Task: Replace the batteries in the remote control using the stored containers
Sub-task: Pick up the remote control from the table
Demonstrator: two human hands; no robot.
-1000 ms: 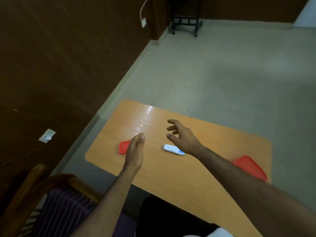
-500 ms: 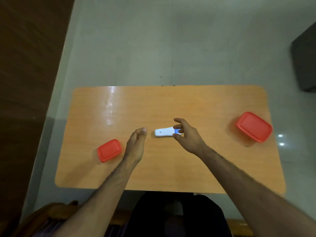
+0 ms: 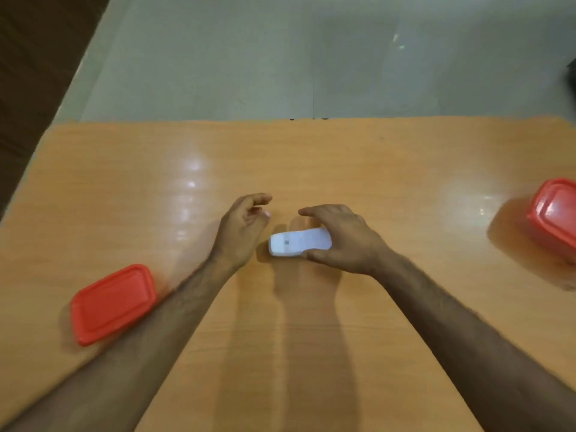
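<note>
White remote control point(image 3: 299, 242) gripped by right hand point(image 3: 346, 241); label unreadable.

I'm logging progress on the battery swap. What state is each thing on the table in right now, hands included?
Remote control: white, lying sideways, gripped at one end; battery cover cannot be judged.
Right hand: closed around the remote control's right end.
Left hand: loosely curled, empty, just left of the remote control.
Small red container: lid on, beside the left forearm.
Large red container: lid on, at the right edge, partly cut off.
Table: glossy, bare elsewhere.
</note>
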